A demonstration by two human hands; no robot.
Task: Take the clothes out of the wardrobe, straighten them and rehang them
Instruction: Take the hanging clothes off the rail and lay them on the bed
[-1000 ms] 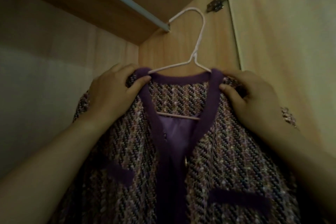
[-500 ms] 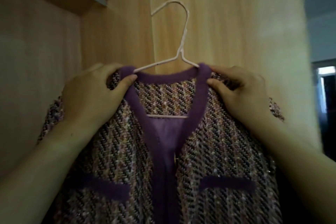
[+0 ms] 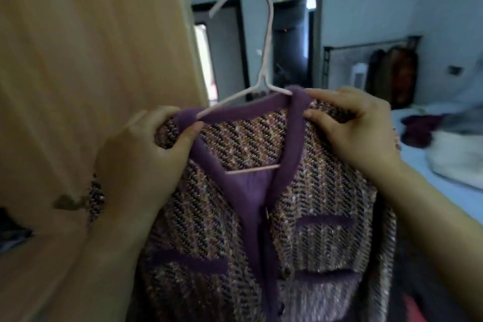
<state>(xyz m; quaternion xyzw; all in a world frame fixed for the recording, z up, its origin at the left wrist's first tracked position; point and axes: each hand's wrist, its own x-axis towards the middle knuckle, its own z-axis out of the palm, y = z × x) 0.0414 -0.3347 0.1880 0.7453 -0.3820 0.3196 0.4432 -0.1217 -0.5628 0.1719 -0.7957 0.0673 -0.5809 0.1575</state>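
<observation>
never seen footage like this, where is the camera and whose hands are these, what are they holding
There is no machine here: a person wears one wide-angle camera on the head, looking forward and down, so the two arms are their own. The left hand and the right hand each grip a shoulder of a purple-trimmed tweed jacket, which sits on a pale wire hanger whose hook is free in the air. The wooden wardrobe door stands at left. At right, blurred, a bed bears some clothes.

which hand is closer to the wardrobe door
Left. The left hand grips the jacket at the shoulder beside the wardrobe door; the right hand grips the far shoulder.
</observation>
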